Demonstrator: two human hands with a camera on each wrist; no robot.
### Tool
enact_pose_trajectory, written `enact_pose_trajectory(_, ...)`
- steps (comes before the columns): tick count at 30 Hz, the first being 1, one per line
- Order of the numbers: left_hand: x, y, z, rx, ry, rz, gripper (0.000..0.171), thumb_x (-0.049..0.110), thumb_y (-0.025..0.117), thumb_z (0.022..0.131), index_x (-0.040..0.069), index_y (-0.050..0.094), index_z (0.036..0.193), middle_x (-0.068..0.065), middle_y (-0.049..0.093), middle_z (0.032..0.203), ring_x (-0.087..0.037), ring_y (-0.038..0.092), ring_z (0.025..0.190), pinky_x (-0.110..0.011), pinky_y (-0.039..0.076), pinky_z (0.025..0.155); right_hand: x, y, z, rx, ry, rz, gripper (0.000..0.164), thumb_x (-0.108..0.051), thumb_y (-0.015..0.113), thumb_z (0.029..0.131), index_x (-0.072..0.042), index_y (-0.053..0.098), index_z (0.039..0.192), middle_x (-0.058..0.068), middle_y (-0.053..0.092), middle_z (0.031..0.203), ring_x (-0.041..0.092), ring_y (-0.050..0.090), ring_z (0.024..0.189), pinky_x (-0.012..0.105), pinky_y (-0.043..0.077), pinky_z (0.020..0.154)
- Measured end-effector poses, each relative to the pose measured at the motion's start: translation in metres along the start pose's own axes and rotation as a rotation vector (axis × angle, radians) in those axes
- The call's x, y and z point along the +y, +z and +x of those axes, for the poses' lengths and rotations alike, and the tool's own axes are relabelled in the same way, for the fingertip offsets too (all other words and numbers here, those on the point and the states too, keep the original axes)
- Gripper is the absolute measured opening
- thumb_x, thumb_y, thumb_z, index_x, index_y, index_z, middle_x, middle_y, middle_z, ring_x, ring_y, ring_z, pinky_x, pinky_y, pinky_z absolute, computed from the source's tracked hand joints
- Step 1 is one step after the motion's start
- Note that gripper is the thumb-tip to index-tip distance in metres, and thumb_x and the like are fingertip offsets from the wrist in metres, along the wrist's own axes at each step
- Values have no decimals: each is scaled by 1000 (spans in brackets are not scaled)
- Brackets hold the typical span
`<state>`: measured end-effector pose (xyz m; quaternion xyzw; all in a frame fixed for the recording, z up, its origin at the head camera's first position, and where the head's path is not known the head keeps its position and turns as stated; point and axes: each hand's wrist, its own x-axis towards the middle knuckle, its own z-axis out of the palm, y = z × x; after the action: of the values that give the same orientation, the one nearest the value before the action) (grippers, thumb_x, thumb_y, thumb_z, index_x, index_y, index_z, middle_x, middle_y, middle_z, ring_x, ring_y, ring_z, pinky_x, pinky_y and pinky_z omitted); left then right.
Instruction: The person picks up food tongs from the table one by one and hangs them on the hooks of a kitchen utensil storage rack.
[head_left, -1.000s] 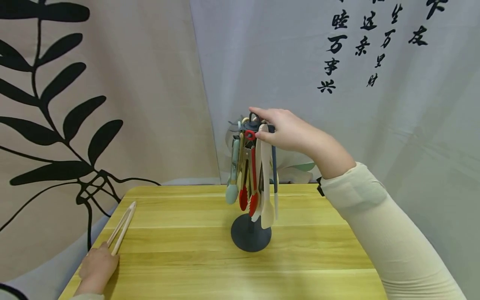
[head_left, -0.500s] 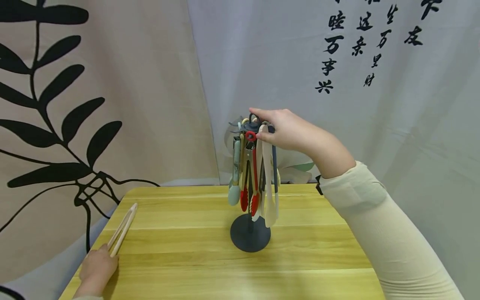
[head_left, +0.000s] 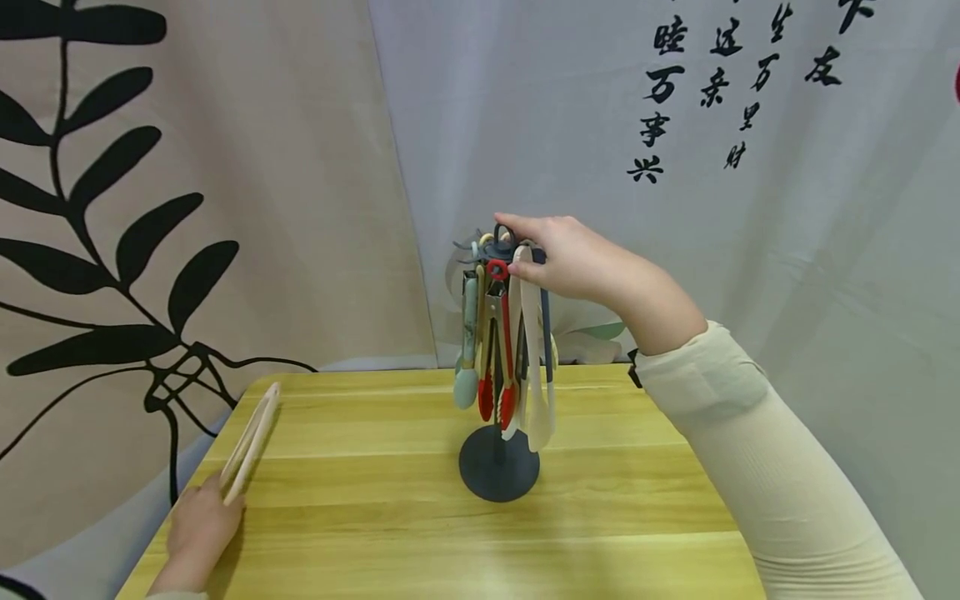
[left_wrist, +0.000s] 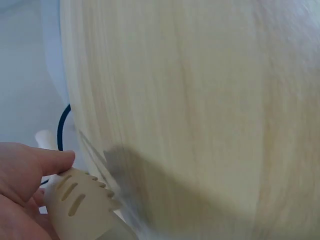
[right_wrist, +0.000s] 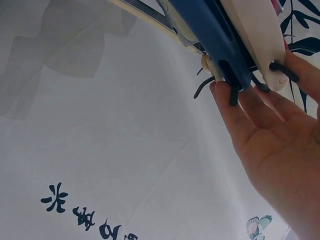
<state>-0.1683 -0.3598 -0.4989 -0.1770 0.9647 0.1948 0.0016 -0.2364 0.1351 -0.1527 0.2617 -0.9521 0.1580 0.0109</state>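
Note:
At the table's left edge, my left hand (head_left: 201,525) grips one end of a pair of cream tongs (head_left: 253,442); their scalloped tip (left_wrist: 80,205) shows beside the thumb in the left wrist view. A dark utensil rack (head_left: 499,468) stands mid-table. My right hand (head_left: 581,258) reaches across its top, with thumb and fingers about the handle end of a cream long-handled utensil (head_left: 533,333). In the right wrist view a hook passes through that utensil's handle (right_wrist: 257,40), and the fingertips touch beneath it. Red-tipped tongs (head_left: 507,383) hang beside it.
Other utensils hang on the rack, among them a teal-handled one (head_left: 468,325) and one with a blue handle (right_wrist: 212,42). The wooden table (head_left: 360,492) ends in front of a printed curtain (head_left: 300,183). A black cable (left_wrist: 63,125) runs beyond the table's left edge.
The cream utensil's lower end has swung slightly right. The left hand has moved a little up and right with the tongs, whose tips sit closer together. The right hand stays on the rack.

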Motion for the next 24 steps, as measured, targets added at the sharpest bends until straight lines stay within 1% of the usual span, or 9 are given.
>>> enact_pose_trajectory(2, 3, 0, 0, 31, 18, -14, 63, 24, 56, 90, -13, 32, 136, -42, 43, 116, -56, 44, 103, -63, 40, 83, 0, 0, 0, 0, 0, -1, 67, -22, 56, 95, -23, 20, 152, 10, 45, 143, 23, 52, 106, 39, 42, 86)
enact_pose_trajectory(5, 8, 0, 0, 57, 38, -39, 64, 23, 56, 91, -14, 32, 137, -43, 42, 118, -57, 43, 104, -63, 38, 85, 0, 0, 1, -3, 2, -2, 68, -23, 56, 95, -24, 19, 152, 10, 43, 145, 23, 51, 109, 39, 42, 87)
enact_pose_trajectory(8, 14, -1, 0, 70, 48, -69, 67, 23, 57, 91, -14, 30, 138, -41, 42, 117, -55, 44, 104, -62, 39, 83, 0, 0, 0, -1, 4, -1, 67, -22, 56, 95, -24, 20, 152, 10, 44, 144, 23, 51, 108, 39, 42, 86)
enact_pose_trajectory(13, 23, -3, -3, 114, 59, -110, 68, 24, 59, 90, -13, 30, 139, -38, 43, 116, -54, 46, 102, -61, 40, 79, 0, 0, 0, 7, -3, 3, 67, -22, 56, 95, -23, 21, 152, 9, 47, 142, 23, 52, 100, 37, 42, 81)
enact_pose_trajectory(16, 28, -3, -6, 139, 48, -135, 68, 23, 60, 89, -10, 30, 140, -38, 42, 118, -55, 46, 103, -61, 41, 78, 1, 0, 0, 10, -5, 7, 67, -22, 56, 95, -23, 21, 152, 9, 47, 141, 22, 53, 105, 38, 42, 83)
enact_pose_trajectory(18, 32, -3, -7, 153, 44, -148, 69, 23, 61, 89, -9, 30, 141, -38, 41, 120, -54, 45, 105, -62, 40, 79, 1, 0, -1, 12, -7, 11, 67, -22, 56, 95, -23, 21, 152, 9, 48, 141, 22, 52, 108, 38, 42, 85)
enact_pose_trajectory(21, 37, -2, -8, 185, 58, -161, 70, 21, 64, 88, -6, 30, 143, -38, 42, 121, -54, 45, 105, -63, 40, 81, 1, 1, -1, 15, -9, 17, 67, -22, 56, 95, -23, 22, 152, 9, 48, 141, 23, 52, 110, 39, 43, 85)
enact_pose_trajectory(24, 41, 0, -9, 207, 80, -172, 74, 22, 65, 88, -2, 26, 147, -37, 42, 121, -54, 46, 105, -64, 40, 81, 2, 1, -1, 17, -9, 22, 67, -22, 56, 95, -23, 22, 152, 9, 48, 141, 22, 52, 112, 39, 43, 87)
